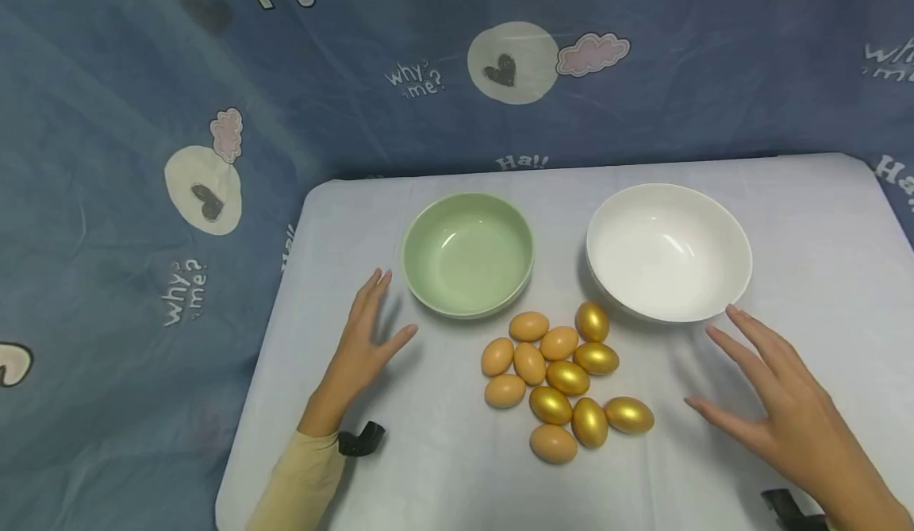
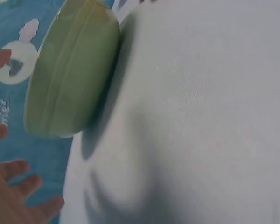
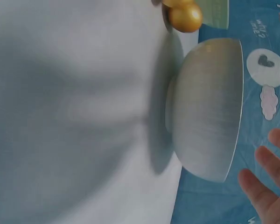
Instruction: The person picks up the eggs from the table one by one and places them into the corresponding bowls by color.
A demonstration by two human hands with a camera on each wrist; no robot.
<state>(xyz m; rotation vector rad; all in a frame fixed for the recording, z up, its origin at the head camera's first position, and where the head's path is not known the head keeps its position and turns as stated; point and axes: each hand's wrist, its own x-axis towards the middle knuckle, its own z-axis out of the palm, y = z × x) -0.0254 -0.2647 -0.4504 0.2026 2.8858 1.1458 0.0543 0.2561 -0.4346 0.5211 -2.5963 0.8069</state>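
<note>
Counter [image 1: 807,221] with white cover, two bowls and a group of eggs.

The green bowl [image 1: 467,253] stands just beyond and inward of the left grip [image 1: 364,340]. The white bowl [image 1: 667,252] stands just beyond the right grip [image 1: 778,404]. Between the two grips, nearer the person than both bowls, lie six brown eggs [image 1: 530,363] and six gold eggs [image 1: 568,377], clustered and mostly touching.

White-clothed table [image 1: 800,221], blue printed backdrop [image 1: 107,78]
</note>
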